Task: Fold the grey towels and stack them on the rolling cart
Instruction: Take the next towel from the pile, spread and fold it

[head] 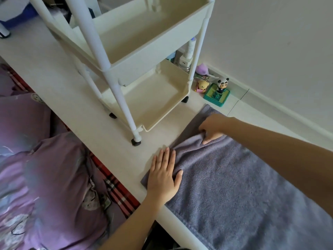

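Near the desk's front edge, the left hand (163,175) lies flat, fingers spread, pinning the grey towel (234,186) against sliding. Further right, the right hand (213,129) pinches a raised fold. Rolling cart (144,56) stands behind (shelves apparently bare).

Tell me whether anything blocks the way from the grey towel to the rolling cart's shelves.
Nothing visible does. The grey towel lies on the white table right beside the rolling cart, with only bare tabletop between them. The two shelves in view look empty. The small figurines stand off toward the wall, outside that path.
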`<state>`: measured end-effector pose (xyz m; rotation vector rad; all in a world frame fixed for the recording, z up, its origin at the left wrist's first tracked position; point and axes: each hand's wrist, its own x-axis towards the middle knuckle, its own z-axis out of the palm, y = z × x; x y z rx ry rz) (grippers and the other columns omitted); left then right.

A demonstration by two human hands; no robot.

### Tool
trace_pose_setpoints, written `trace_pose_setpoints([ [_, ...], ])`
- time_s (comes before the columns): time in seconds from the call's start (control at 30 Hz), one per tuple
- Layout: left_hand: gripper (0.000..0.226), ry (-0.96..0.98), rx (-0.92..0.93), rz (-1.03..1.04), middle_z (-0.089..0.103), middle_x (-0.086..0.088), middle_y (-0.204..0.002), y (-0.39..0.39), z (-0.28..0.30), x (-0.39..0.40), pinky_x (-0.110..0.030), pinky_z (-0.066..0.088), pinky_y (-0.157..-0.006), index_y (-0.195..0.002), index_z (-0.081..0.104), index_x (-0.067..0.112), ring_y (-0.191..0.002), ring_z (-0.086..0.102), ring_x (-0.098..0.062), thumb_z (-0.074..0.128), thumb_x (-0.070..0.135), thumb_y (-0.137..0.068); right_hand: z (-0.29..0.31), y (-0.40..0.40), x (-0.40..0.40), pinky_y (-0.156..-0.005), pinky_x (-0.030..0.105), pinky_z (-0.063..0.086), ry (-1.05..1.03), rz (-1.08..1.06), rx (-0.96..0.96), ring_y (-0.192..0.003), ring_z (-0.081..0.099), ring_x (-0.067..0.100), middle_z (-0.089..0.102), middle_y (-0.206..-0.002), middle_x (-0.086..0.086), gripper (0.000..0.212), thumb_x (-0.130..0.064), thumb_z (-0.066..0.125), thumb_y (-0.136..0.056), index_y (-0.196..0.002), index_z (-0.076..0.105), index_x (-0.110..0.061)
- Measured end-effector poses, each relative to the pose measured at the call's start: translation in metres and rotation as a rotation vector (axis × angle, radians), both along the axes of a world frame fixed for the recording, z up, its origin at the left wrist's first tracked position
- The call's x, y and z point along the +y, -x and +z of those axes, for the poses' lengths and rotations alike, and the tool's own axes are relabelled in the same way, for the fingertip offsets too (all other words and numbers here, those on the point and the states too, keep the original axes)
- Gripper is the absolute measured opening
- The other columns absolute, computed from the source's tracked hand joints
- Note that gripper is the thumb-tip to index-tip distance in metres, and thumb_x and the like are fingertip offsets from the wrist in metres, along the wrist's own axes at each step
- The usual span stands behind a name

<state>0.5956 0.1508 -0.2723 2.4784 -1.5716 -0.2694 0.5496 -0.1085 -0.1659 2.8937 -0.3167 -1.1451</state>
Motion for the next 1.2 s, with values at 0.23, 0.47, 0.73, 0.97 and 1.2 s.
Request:
trace_pose_setpoints([
  [0.23, 0.068, -0.009, -0.010, 0.022, 0.021, -0.013, -0.155, 0.002, -0.004, 0.000, -0.047, 0.017, -0.115, -0.148, 0.029, 0.009, -0.145, 0.018, -0.027, 0.029, 0.052, -0.095, 0.004, 0.008, -0.059, -0.083, 0.030, 0.042, 0.266, -0.342, -0.252, -0.080, 0.058, 0.016, 0.057, -0.075, -0.006, 0.047, -0.068, 0.043, -0.085, -0.085, 0.059, -0.024],
  [0.47, 0.058, 0.123, 0.051, 0.008, 0.034, -0.016, -0.150, 0.015, 0.007, -0.036, -0.047, 0.016, -0.113, -0.140, 0.044, 0.007, -0.140, 0.029, -0.028, 0.031, 0.042, -0.095, -0.041, 0.032, -0.051, -0.077, 0.031, 0.044, -0.315, -1.046, -0.612, -0.095, 0.059, 0.028, 0.063, -0.092, 0.007, 0.031, -0.038, 0.066, -0.084, -0.099, 0.064, -0.012],
  [0.73, 0.064, 0.081, 0.020, -0.062, 0.024, -0.011, -0.155, 0.022, 0.003, -0.076, -0.047, 0.015, -0.114, -0.149, 0.025, 0.013, -0.144, 0.021, -0.026, 0.034, 0.045, -0.094, -0.054, 0.021, -0.056, -0.064, 0.029, 0.032, -0.265, -1.120, -0.780, -0.082, 0.054, 0.029, 0.055, -0.074, 0.002, 0.028, -0.038, 0.059, -0.088, -0.066, 0.050, -0.022],
  [0.97, 0.068, 0.045, -0.022, -0.061, 0.030, -0.009, -0.153, 0.025, 0.000, -0.080, -0.050, 0.018, -0.111, -0.148, 0.030, 0.018, -0.141, 0.028, -0.027, 0.034, 0.054, -0.091, -0.067, 0.005, -0.060, -0.062, 0.030, 0.037, -0.077, -1.176, -0.702, -0.081, 0.055, 0.027, 0.054, -0.080, 0.003, 0.034, -0.050, 0.058, -0.086, -0.083, 0.055, -0.016],
  [1.2, 0.046, 0.219, 0.085, 0.047, 0.062, -0.009, -0.117, 0.006, 0.022, -0.146, -0.042, 0.039, -0.099, -0.123, 0.058, 0.008, -0.106, 0.059, -0.031, 0.037, 0.031, -0.089, -0.067, 0.009, -0.067, -0.063, 0.030, 0.035, -0.175, -1.182, -0.649, -0.088, 0.059, 0.032, 0.058, -0.082, 0.011, 0.039, -0.045, 0.056, -0.089, -0.067, 0.045, -0.014],
])
